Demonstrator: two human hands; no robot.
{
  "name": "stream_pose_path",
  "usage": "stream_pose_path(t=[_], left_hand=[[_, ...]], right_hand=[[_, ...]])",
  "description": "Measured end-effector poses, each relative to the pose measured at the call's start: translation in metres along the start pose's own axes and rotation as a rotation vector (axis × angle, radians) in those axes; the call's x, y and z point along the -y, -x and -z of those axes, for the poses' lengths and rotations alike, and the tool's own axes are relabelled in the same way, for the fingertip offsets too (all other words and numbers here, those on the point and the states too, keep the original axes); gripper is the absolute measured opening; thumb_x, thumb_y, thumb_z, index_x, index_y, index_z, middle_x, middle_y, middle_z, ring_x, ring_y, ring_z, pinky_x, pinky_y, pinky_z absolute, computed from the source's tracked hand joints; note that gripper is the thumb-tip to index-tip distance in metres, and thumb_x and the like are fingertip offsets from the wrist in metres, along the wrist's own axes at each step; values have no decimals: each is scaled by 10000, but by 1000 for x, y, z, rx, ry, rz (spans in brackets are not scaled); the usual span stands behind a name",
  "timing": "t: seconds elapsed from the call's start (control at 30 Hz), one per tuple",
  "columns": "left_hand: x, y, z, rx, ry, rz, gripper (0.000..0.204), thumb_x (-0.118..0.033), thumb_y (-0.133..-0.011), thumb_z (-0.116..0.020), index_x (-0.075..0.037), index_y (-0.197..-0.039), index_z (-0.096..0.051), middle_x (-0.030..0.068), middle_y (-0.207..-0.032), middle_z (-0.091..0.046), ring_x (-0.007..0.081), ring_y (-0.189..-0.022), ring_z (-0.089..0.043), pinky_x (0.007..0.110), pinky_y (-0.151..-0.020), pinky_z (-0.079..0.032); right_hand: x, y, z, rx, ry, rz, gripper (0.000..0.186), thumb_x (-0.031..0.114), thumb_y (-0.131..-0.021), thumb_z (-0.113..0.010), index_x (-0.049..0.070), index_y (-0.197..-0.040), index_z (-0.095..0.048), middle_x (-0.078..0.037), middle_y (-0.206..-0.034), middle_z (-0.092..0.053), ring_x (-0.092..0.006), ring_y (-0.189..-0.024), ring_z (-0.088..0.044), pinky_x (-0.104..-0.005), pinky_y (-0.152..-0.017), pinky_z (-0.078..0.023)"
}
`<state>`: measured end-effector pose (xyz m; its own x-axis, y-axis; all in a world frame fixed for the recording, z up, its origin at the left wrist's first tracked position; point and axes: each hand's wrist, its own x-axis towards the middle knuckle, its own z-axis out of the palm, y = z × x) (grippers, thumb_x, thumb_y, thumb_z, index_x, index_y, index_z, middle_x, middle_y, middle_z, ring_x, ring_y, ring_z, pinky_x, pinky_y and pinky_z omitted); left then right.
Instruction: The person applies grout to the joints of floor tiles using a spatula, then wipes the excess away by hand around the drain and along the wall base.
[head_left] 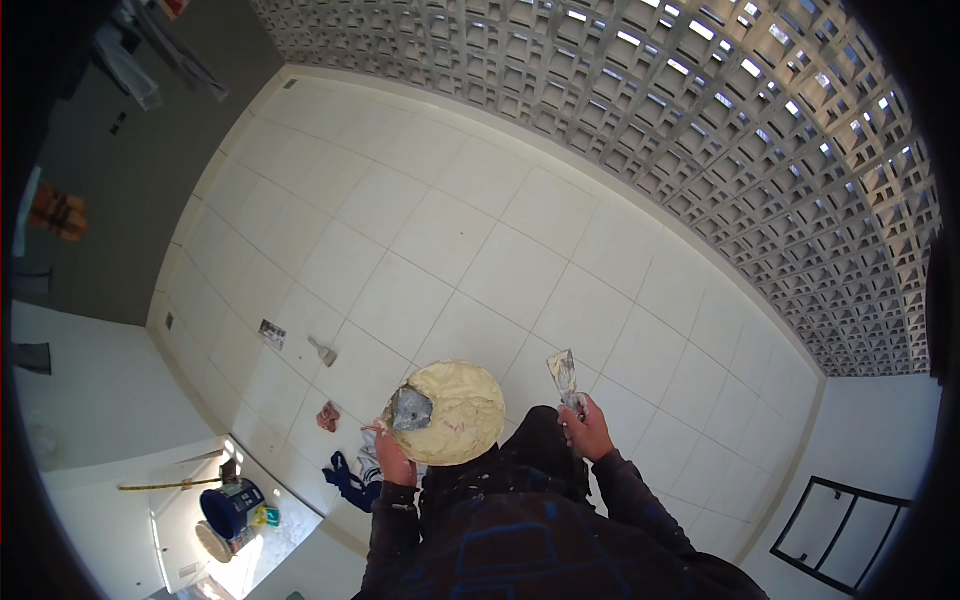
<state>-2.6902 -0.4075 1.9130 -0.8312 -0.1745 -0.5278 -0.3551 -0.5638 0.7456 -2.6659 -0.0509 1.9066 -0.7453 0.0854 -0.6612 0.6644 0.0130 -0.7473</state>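
Note:
My left hand (pixel 397 463) is closed at the near left side of a round bucket (pixel 499 425) filled with cream-coloured putty (pixel 466 400). A grey, flat-faced piece (pixel 411 409), perhaps a scraper blade, rests on the putty at the left rim, close to my fingers. Whether those fingers also grip it, I cannot tell. In my right hand (pixel 588 430) is a putty knife (pixel 562 376), its handle wrapped by the fingers and its blade pointing away from me. Cream putty smears the blade. The knife is apart from the bucket, to its right.
On the tiled floor (pixel 440 235) lie a brush (pixel 322 351), a grey plate-like item (pixel 272 334), a reddish rag (pixel 328 416) and dark blue cloth (pixel 350 482). A dark blue bucket (pixel 231 507) stands lower left. A lattice block wall (pixel 600 85) runs along the far side.

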Motion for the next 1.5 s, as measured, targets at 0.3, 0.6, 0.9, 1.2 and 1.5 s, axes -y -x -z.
stream_pose_path(t=[0.3,0.6,0.9,1.2,1.5], left_hand=[[-238,-398,-64,-126,32,-23,582,-466,-1121,-265,-56,-1508,-409,131,-1489,-502,290,-1328,-535,453,-1125,-450],[-551,-876,-165,-216,-27,-185,547,-427,-1119,-309,-70,-1524,-390,129,-1523,-472,308,-1396,-473,487,-1166,-406],[-815,-1426,-253,-194,-145,-106,644,-511,-1086,-374,-53,-1540,-367,142,-1541,-451,322,-1402,-473,513,-1145,-429],[-1055,-2011,-315,-15,-416,49,551,-407,-1109,-366,-47,-1526,-376,130,-1510,-481,285,-1354,-517,471,-1136,-442],[-1091,-2494,-458,319,-741,166,551,-430,-1135,-287,0,-1423,-478,116,-1392,-569,212,-1236,-589,392,-1086,-464]], right_hand=[[18,-332,-2,-371,277,-688,163,194,-931,-626,39,-979,-633,-63,-672,-564,-180,-492,-513,-359,-442,-452],[351,-747,-258,-435,-250,-941,176,121,-940,-585,26,-793,-578,-72,-623,-541,-187,-482,-515,-360,-430,-388],[904,-1313,-486,-16,253,-311,192,189,-891,-705,36,-781,-668,-35,-619,-601,-166,-505,-588,-341,-478,-500],[1062,-1651,-778,-359,288,-414,224,258,-843,-746,47,-915,-765,-187,-961,-758,-394,-968,-718,-467,-856,-580],[1143,-1979,-914,-294,-198,-863,418,421,-896,-709,9,-941,-761,-193,-985,-761,-366,-1002,-725,-467,-881,-580]])
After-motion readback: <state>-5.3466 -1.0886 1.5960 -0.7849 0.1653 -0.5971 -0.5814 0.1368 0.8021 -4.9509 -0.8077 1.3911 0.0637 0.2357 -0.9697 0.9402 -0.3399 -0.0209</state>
